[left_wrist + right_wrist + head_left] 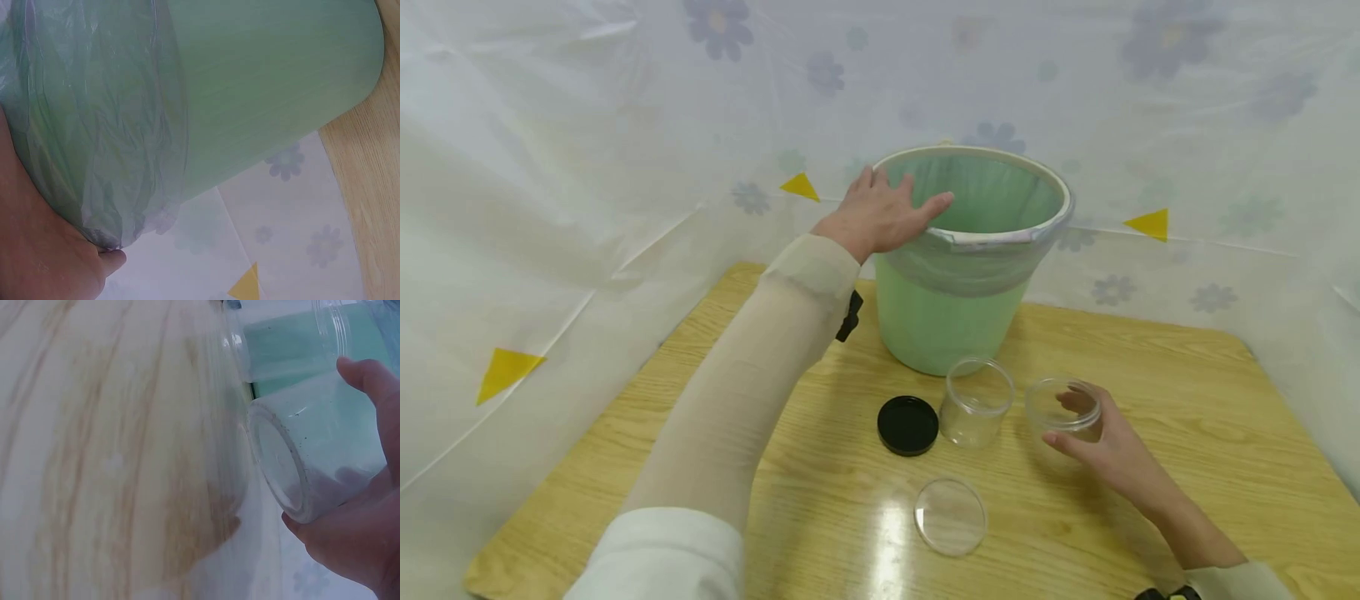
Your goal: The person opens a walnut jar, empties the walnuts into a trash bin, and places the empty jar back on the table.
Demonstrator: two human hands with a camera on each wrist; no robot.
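Hands (880, 212) on bin (947, 325), jar (1063, 408).

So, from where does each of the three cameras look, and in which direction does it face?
Head: from above, forward and down at the wooden table; both arms show.
Left wrist: beside the left hand, facing the green plastic bin and its clear liner bag.
Right wrist: by the right hand, facing the clear plastic jar it grips.
Head and left wrist views share the bin, as does the right wrist view, behind the jar.
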